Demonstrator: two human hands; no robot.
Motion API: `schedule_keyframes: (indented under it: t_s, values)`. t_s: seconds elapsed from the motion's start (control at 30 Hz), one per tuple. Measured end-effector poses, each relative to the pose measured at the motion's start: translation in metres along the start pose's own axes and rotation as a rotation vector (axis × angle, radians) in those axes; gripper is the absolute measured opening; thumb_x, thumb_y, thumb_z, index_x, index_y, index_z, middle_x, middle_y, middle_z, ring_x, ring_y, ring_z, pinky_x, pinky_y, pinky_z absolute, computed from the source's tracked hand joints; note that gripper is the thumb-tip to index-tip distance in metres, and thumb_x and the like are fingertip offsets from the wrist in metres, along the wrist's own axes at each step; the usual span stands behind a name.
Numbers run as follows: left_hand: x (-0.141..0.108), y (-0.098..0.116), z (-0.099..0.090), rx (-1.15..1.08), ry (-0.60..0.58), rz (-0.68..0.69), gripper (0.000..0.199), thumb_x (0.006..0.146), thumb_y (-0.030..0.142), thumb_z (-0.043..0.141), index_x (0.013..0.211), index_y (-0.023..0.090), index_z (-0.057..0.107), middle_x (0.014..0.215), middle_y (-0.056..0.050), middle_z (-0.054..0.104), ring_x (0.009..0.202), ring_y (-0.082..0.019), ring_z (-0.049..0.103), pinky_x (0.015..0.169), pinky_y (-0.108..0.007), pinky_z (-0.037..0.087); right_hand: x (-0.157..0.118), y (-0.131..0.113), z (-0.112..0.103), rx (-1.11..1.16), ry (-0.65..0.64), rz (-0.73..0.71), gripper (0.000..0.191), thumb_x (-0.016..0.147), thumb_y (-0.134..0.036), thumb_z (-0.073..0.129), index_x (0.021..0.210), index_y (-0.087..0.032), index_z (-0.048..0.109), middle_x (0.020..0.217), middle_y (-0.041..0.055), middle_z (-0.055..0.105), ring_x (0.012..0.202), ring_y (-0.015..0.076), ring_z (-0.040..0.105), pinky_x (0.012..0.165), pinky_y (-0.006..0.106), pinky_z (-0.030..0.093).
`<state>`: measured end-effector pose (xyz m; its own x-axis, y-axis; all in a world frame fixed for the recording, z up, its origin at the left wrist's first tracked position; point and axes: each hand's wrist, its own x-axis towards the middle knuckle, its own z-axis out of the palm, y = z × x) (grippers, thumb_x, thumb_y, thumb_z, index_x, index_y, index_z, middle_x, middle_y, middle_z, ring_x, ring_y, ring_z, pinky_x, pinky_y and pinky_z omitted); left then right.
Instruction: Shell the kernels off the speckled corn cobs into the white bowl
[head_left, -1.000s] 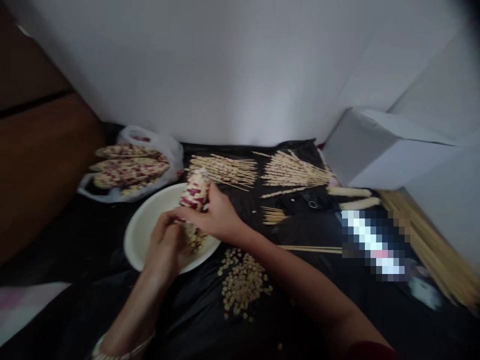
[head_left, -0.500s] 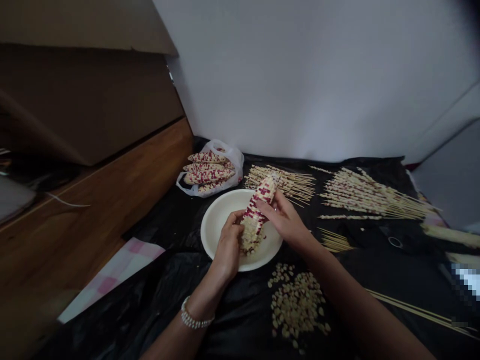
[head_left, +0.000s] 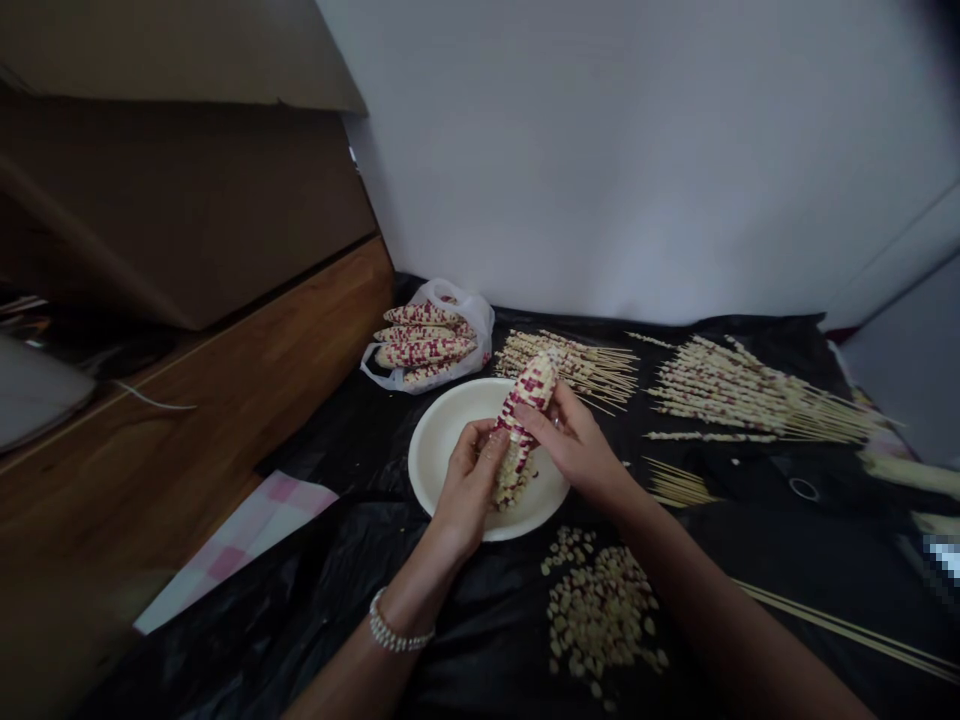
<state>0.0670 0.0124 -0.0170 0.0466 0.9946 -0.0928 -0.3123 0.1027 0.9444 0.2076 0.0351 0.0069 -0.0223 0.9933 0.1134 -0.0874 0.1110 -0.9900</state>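
Note:
A corn cob point(head_left: 531, 400) with cream and dark red kernels is held tilted over a white bowl point(head_left: 439, 445). My left hand point(head_left: 472, 485) grips its lower part, thumb pressed on the kernels. Around the upper part my right hand point(head_left: 577, 440) is closed, its thumb lying along the front. Loose kernels point(head_left: 511, 488) show in the bowl under the cob, partly hidden by my left hand. A pile of kernels point(head_left: 604, 610) lies on the black sheet point(head_left: 330, 590) just in front of the bowl.
Several cobs point(head_left: 424, 350) lie in a white plastic bag point(head_left: 480, 310) behind the bowl. Skewers threaded with kernels point(head_left: 720, 385) spread at the right, with another bundle point(head_left: 592, 360) behind my hands. Bare skewers point(head_left: 679, 483) lie nearer. A checked cloth point(head_left: 240, 550) is at the left, cardboard point(head_left: 187, 200) beyond.
My left thumb has moved up onto the cob's red kernels. The whole scene has shifted slightly right in the picture.

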Motion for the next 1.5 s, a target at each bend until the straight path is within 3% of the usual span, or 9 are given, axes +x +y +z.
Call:
schedule_keyframes:
  t_s: [0.2,0.4,0.53,0.7,0.9,1.1,1.23,1.37,1.5]
  values:
    - [0.000,0.000,-0.001,0.055,0.041,-0.004,0.027,0.084,0.041,0.070,0.101,0.021,0.064,0.093,-0.002,0.070,0.095,-0.022,0.065,0.089,-0.034,0.051,-0.001,0.002,0.002,-0.057,0.017,-0.013,0.034,0.084,-0.044,0.070,0.109,-0.023,0.058,0.104,0.0040,0.071,0.098,0.0229,0.068,0.091,0.037,0.054]
    - [-0.001,0.007,0.000,-0.033,0.056,-0.115,0.027,0.071,0.027,0.061,0.097,0.020,0.064,0.086,-0.002,0.071,0.087,-0.023,0.068,0.080,-0.034,0.053,-0.002,0.004,0.002,-0.042,-0.014,-0.013,0.036,0.083,-0.045,0.072,0.109,-0.025,0.059,0.106,0.0033,0.073,0.095,0.0220,0.068,0.088,0.036,0.055]
    - [-0.003,0.011,0.005,-0.092,0.018,-0.149,0.030,0.071,0.032,0.065,0.097,0.019,0.065,0.088,-0.004,0.072,0.089,-0.024,0.069,0.082,-0.035,0.053,-0.001,0.003,0.000,0.004,-0.034,-0.005,0.037,0.083,-0.047,0.073,0.110,-0.024,0.061,0.106,0.0031,0.073,0.100,0.0230,0.068,0.092,0.037,0.055]
    - [-0.003,0.008,0.006,-0.044,0.025,-0.119,0.027,0.075,0.033,0.069,0.099,0.018,0.067,0.093,-0.003,0.071,0.092,-0.021,0.066,0.085,-0.031,0.050,-0.002,0.004,-0.001,-0.060,-0.024,-0.019,0.039,0.085,-0.046,0.071,0.115,-0.023,0.060,0.108,0.0048,0.073,0.102,0.0242,0.068,0.095,0.040,0.054]
    - [-0.001,0.002,-0.003,0.073,0.005,-0.068,0.024,0.075,0.029,0.063,0.097,0.019,0.066,0.082,0.001,0.067,0.075,-0.016,0.060,0.071,-0.027,0.048,-0.006,0.006,0.001,-0.258,-0.009,-0.063,0.037,0.086,-0.046,0.070,0.114,-0.023,0.060,0.110,0.0069,0.073,0.100,0.0254,0.070,0.090,0.040,0.056]
    - [0.003,0.000,-0.005,0.092,0.007,-0.074,0.025,0.070,0.023,0.058,0.094,0.019,0.067,0.083,-0.001,0.071,0.068,-0.015,0.060,0.069,-0.028,0.050,-0.003,0.005,0.000,-0.205,0.012,-0.028,0.036,0.085,-0.048,0.071,0.108,-0.022,0.061,0.107,0.0064,0.073,0.097,0.0248,0.069,0.091,0.041,0.056]
    - [0.003,0.004,-0.002,0.006,-0.013,-0.103,0.031,0.071,0.022,0.060,0.100,0.018,0.069,0.091,-0.005,0.076,0.078,-0.020,0.069,0.074,-0.031,0.053,-0.001,0.000,-0.001,-0.091,0.029,0.006,0.038,0.081,-0.048,0.073,0.106,-0.022,0.061,0.103,0.0049,0.074,0.095,0.0241,0.069,0.089,0.038,0.056]
    - [0.000,0.006,0.000,0.004,-0.025,-0.079,0.034,0.085,0.045,0.072,0.105,0.017,0.070,0.100,-0.008,0.077,0.097,-0.024,0.071,0.090,-0.036,0.054,-0.001,-0.002,-0.001,-0.070,0.040,0.001,0.040,0.079,-0.046,0.075,0.107,-0.022,0.062,0.103,0.0043,0.074,0.096,0.0237,0.069,0.090,0.038,0.055]
    - [-0.003,0.005,0.000,-0.026,-0.063,-0.063,0.041,0.081,0.049,0.081,0.104,0.018,0.068,0.105,-0.008,0.076,0.101,-0.023,0.071,0.096,-0.037,0.052,-0.001,0.000,0.000,-0.079,0.038,-0.004,0.037,0.081,-0.046,0.073,0.107,-0.023,0.061,0.103,0.0043,0.073,0.096,0.0236,0.069,0.092,0.039,0.055]
